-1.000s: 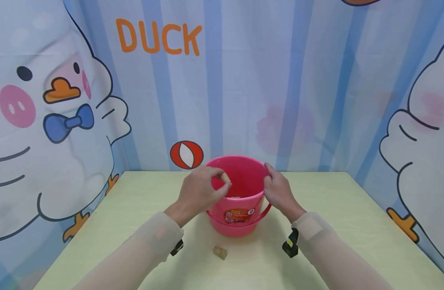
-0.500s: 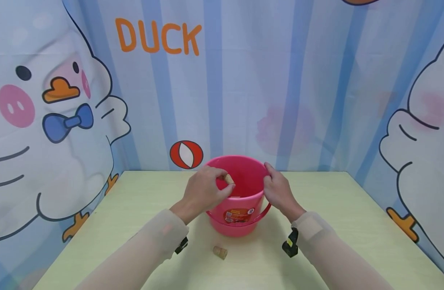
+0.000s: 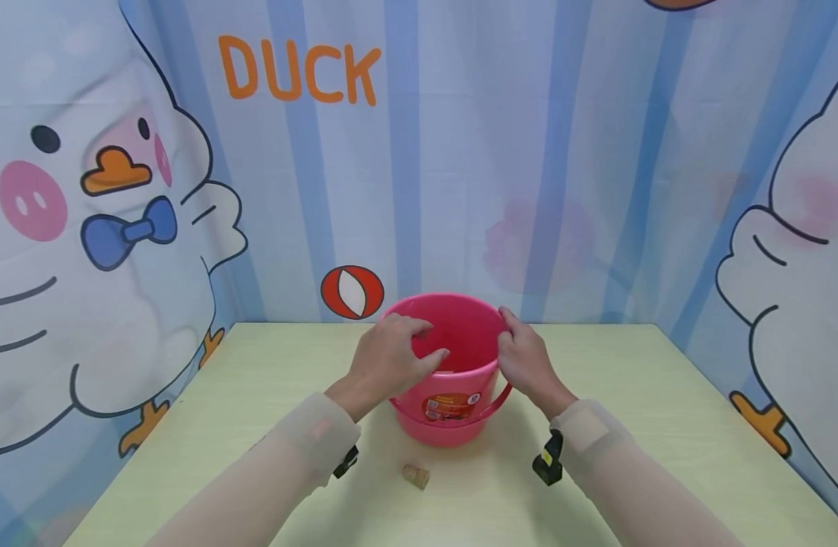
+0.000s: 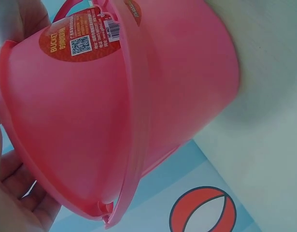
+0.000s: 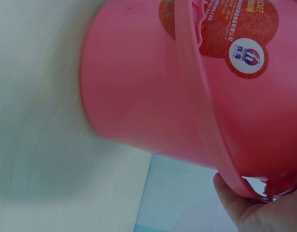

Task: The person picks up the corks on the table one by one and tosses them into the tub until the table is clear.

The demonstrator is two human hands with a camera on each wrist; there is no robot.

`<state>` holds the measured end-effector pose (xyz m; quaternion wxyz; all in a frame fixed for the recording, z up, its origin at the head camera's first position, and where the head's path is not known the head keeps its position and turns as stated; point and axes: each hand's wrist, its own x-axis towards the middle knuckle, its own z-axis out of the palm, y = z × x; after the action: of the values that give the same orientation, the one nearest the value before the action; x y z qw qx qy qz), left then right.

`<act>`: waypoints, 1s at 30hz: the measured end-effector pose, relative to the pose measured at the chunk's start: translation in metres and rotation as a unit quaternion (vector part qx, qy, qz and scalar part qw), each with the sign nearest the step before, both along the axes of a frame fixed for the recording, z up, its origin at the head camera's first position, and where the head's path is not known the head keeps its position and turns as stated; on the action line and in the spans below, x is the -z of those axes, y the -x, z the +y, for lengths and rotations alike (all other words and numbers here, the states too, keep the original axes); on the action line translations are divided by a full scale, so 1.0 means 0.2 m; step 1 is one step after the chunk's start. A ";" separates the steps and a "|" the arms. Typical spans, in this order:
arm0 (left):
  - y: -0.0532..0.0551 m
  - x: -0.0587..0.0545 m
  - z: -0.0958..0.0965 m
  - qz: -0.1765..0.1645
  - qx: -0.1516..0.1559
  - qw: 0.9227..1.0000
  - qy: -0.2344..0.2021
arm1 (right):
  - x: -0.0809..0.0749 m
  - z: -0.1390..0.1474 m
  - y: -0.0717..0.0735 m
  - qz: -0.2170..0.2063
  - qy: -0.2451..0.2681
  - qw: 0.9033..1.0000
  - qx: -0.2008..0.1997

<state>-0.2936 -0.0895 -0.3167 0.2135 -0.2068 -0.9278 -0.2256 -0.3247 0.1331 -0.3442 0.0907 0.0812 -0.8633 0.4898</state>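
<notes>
A pink bucket point(image 3: 441, 395) stands upright on the table, its handle hanging down in front below a red label. Over the bucket's left rim is my left hand point(image 3: 386, 355), thumb and fingers parted with nothing between them. My right hand point(image 3: 528, 357) grips the bucket at the right side of its rim, near where the handle joins; the right wrist view shows the thumb and palm of this hand point(image 5: 269, 212) there. A cork point(image 3: 415, 476) lies on its side on the table in front of the bucket. A sliver of something pale shows inside the bucket; most of its bottom is hidden.
The pale yellow-green table point(image 3: 289, 372) ends at a blue striped curtain point(image 3: 446, 152) behind the bucket. Duck-like figures are printed on the curtain at both sides. Both wrists carry small black devices.
My left hand has moved slightly right over the bucket and let go of the cork it was pinching, which is now out of sight. My right hand and the bucket have stayed put.
</notes>
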 end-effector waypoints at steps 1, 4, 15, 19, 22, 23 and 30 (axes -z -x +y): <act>0.00 0.00 0.00 -0.001 -0.003 1.000 0.001 | 0.00 0.00 0.00 0.000 0.000 1.000 0.000; -0.01 0.00 -0.01 0.003 -0.005 1.000 -0.001 | 0.00 0.00 0.00 0.000 0.000 1.000 0.001; -0.04 0.01 -0.05 0.040 0.003 0.999 -0.006 | -0.01 -0.01 -0.01 0.000 -0.003 1.000 0.003; -0.06 0.02 -0.07 0.053 0.006 0.999 -0.011 | 0.00 -0.01 -0.01 -0.001 -0.002 1.000 0.005; -0.06 0.03 -0.07 0.065 0.014 0.998 -0.015 | 0.00 0.00 -0.01 -0.002 -0.003 1.000 0.006; -0.06 0.03 -0.07 0.071 0.016 0.997 -0.014 | 0.00 0.00 -0.01 -0.002 -0.003 1.000 0.006; -0.09 0.02 -0.08 0.117 0.041 0.992 -0.006 | 0.00 -0.01 -0.01 -0.001 -0.001 1.000 0.004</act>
<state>-0.2750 -0.1051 -0.3215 0.3120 -0.2687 -0.8858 -0.2142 -0.3235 0.1319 -0.3436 0.0921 0.0776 -0.8640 0.4889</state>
